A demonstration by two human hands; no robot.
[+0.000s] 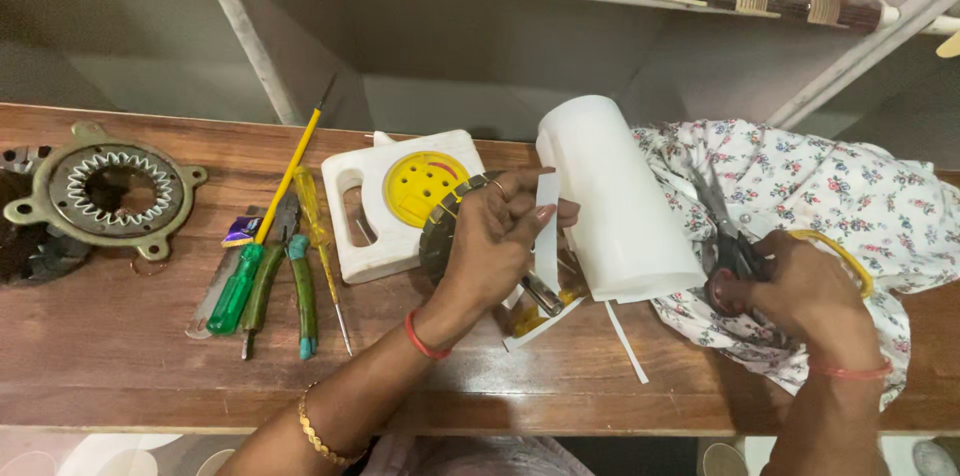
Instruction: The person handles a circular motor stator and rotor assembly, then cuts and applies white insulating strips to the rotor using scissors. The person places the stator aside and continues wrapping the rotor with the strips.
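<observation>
Pinching a white paper strip (547,226) in our left hand (495,241), we close our right hand's (800,296) grip on scissors (733,254) over the table (120,356).

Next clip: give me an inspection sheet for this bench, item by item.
Surface: wooden bench, worn, under a metal shelf frame.
Job's things: white paper strip, roll of white sheet, scissors.
Clutter: screwdrivers, pliers, white plastic case with yellow dial, round metal ring with winding, floral cloth, paper offcuts.
Grippers: left hand pinches the strip; right hand grips the scissors.
Cables: nothing seen.
Surroundings: grey wall, woven cot above.
</observation>
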